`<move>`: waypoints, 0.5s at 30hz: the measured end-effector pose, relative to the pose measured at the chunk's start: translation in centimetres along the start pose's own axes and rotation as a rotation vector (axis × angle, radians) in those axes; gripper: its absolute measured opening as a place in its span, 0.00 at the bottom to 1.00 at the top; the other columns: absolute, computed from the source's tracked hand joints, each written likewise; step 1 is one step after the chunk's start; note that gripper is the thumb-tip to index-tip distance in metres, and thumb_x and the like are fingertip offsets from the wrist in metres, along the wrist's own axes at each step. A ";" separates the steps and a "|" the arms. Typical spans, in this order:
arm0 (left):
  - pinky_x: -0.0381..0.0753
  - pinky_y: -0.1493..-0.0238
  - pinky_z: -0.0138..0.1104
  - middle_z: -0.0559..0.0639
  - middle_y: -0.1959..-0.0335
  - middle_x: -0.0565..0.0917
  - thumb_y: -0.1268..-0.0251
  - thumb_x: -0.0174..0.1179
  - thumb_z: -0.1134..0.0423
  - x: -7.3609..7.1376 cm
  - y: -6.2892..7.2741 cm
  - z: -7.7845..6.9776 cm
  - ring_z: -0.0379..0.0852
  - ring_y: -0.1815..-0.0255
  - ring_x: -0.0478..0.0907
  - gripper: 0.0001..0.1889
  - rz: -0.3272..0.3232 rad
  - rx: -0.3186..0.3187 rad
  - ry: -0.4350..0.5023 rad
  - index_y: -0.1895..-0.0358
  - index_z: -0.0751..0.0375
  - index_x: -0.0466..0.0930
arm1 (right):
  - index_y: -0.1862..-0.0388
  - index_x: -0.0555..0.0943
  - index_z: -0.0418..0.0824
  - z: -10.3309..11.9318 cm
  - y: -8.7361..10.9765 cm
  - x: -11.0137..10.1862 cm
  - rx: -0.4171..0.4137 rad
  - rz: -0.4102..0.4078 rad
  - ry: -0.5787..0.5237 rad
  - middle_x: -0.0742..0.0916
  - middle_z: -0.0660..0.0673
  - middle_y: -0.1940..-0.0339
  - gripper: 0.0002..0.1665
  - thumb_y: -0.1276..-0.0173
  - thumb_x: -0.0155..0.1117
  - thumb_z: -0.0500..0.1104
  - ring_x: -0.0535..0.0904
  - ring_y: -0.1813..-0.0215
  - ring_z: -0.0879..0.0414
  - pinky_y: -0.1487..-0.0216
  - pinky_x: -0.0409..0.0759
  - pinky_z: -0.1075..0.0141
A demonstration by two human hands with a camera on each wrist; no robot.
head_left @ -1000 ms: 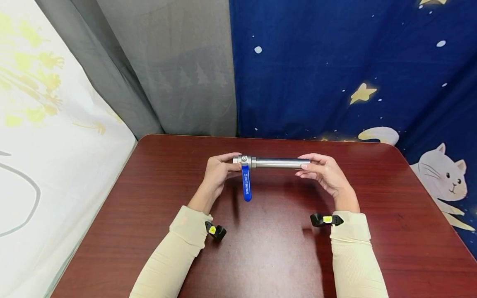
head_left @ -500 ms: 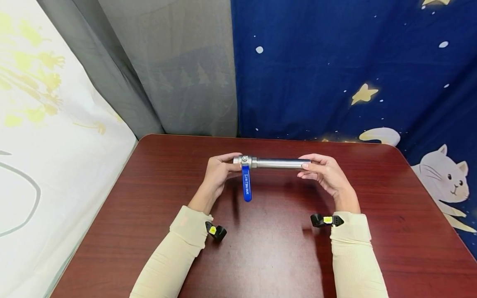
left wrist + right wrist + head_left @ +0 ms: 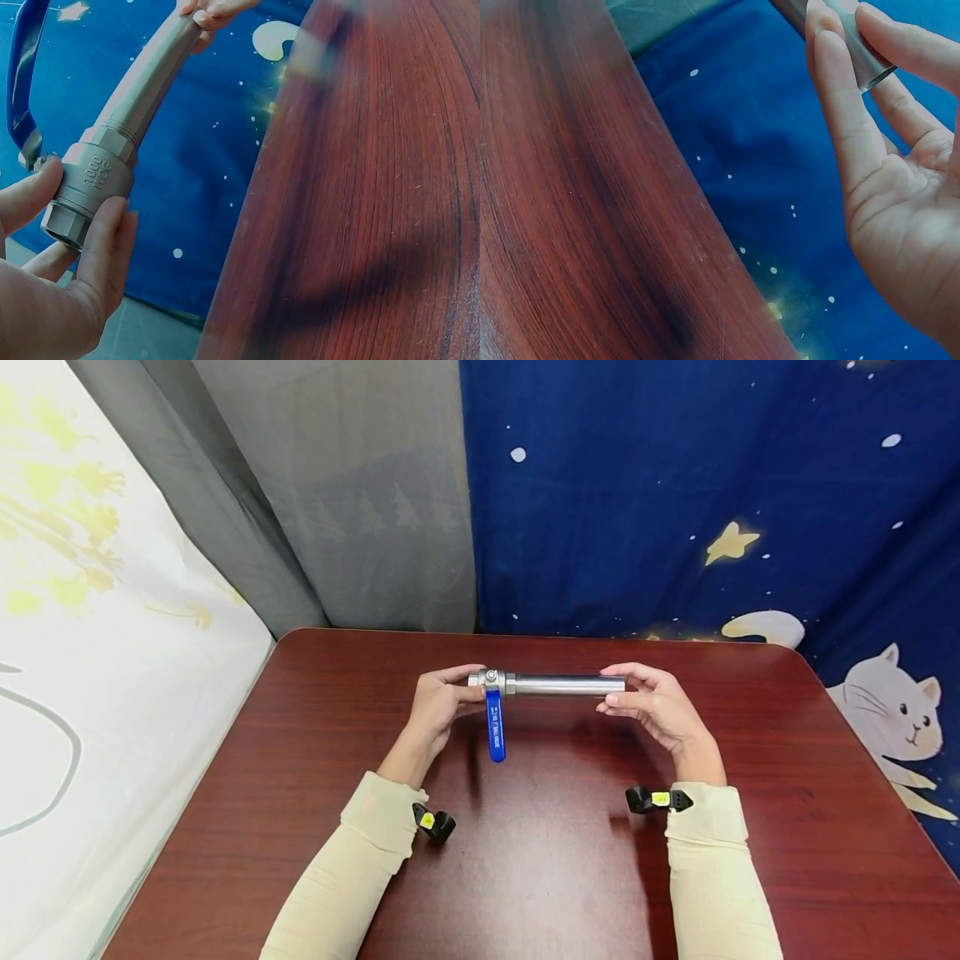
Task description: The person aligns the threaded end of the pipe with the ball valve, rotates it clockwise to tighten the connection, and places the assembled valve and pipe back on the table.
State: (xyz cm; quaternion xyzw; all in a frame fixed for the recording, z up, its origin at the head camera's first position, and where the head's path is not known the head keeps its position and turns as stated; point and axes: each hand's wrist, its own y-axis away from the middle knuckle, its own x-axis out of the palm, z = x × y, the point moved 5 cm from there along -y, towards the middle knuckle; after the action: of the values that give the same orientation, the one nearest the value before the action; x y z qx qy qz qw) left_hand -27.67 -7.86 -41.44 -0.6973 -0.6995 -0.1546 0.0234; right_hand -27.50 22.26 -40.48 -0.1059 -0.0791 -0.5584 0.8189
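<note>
A steel ball valve (image 3: pixel 492 678) with a blue lever handle (image 3: pixel 496 727) is joined to a straight steel pipe (image 3: pixel 558 685). Both are held level above the table, valve on the left, the lever pointing toward me. My left hand (image 3: pixel 438 703) grips the valve body between thumb and fingers; raised lettering on the body (image 3: pixel 94 174) shows in the left wrist view. At the pipe's free end, my right hand (image 3: pixel 654 706) pinches lightly with thumb and fingertips. The open pipe end (image 3: pixel 876 78) shows between those fingers in the right wrist view.
Beneath the hands is a dark red wooden table (image 3: pixel 525 877). Behind it hang a grey curtain (image 3: pixel 360 485) and a blue curtain (image 3: pixel 615 510) with stars and a cat; a white patterned cloth (image 3: pixel 112 693) hangs at the left. Each sleeve cuff carries a small black wrist camera (image 3: pixel 651 800).
My right thumb and fingers have shifted on the pipe, spreading slightly and uncovering more of its end. The left hand and the valve stay in place.
</note>
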 end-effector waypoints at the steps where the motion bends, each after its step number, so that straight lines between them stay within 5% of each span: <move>1: 0.87 0.61 0.37 0.64 0.49 0.80 0.47 0.60 0.81 0.1 0.0 -0.1 0.45 0.69 0.84 0.21 0.003 0.001 0.004 0.47 0.70 0.81 | 0.48 0.81 0.34 0.0 0.0 0.0 0.003 -0.002 0.005 0.84 0.41 0.64 0.21 0.40 0.62 0.22 0.88 0.66 0.48 0.59 0.86 0.59; 15: 0.87 0.60 0.38 0.64 0.51 0.80 0.49 0.60 0.82 0.5 0.4 -0.4 0.46 0.70 0.84 0.21 0.002 0.006 0.008 0.47 0.70 0.82 | 0.47 0.80 0.30 0.4 0.3 -0.1 0.007 0.004 -0.013 0.83 0.41 0.66 0.17 0.35 0.58 0.25 0.88 0.67 0.48 0.60 0.86 0.61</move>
State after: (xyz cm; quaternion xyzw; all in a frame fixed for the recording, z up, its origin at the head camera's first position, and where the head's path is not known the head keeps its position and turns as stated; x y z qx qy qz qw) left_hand -27.32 -7.47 -40.87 -0.6972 -0.6992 -0.1555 0.0284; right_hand -27.22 22.55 -40.12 -0.1068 -0.0859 -0.5559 0.8199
